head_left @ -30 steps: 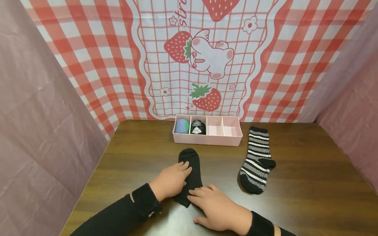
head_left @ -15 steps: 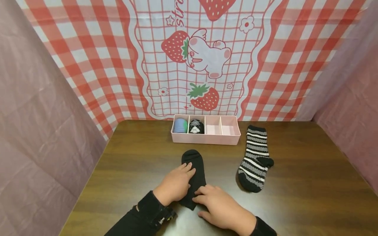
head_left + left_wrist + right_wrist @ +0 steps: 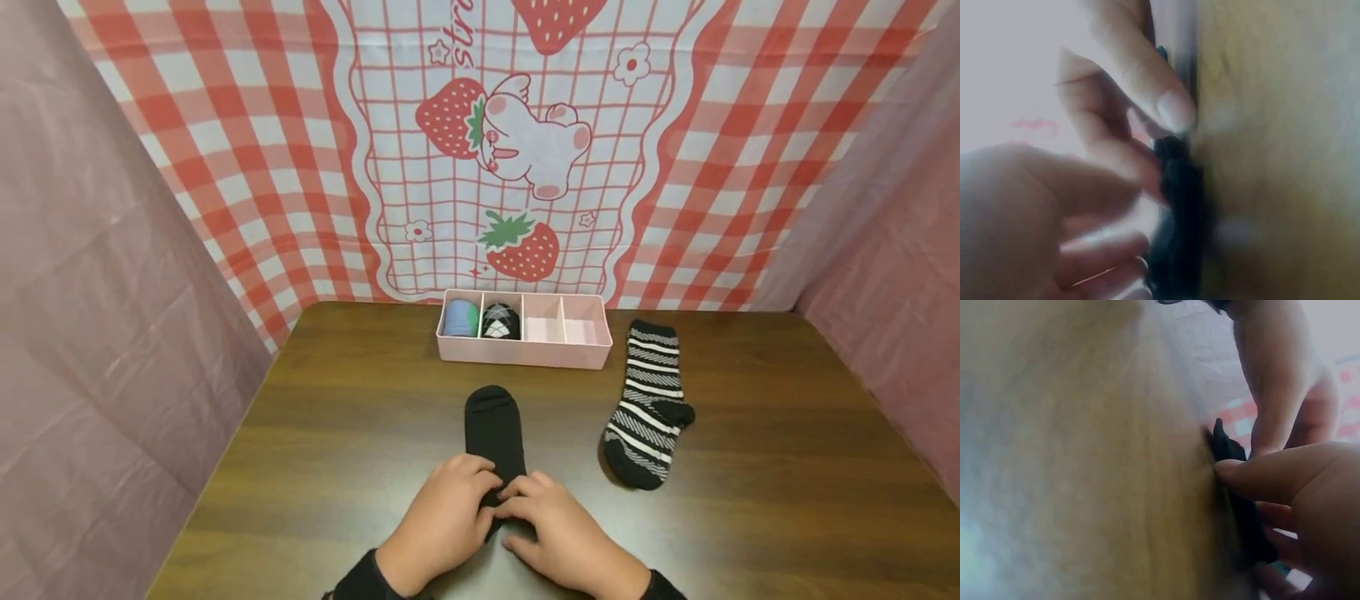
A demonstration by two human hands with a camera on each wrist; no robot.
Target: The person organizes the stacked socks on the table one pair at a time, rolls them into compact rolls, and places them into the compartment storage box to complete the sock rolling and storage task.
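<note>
A black sock (image 3: 493,425) lies flat on the wooden table in front of me, its rounded end away from me. My left hand (image 3: 450,512) rests over its near part, fingers bent lightly on the fabric. From the other side my right hand (image 3: 558,529) touches the same near end with its fingertips, its thumb apart from them. Both hands cover much of that end. In the left wrist view the dark sock (image 3: 1182,219) appears edge-on beside the blurred fingers. The right wrist view has the right thumb by the sock's edge (image 3: 1244,519).
A pink divided box (image 3: 525,353) stands at the back of the table (image 3: 322,433). Its two left compartments hold a rolled blue-green sock (image 3: 461,318) and a rolled argyle sock (image 3: 500,322). To the right lies a striped black-and-white sock (image 3: 648,400). A checked cloth (image 3: 285,167) hangs behind.
My left hand has slid toward me along the black sock, down to its near end. The right hand has shifted slightly inward and stays at that end.
</note>
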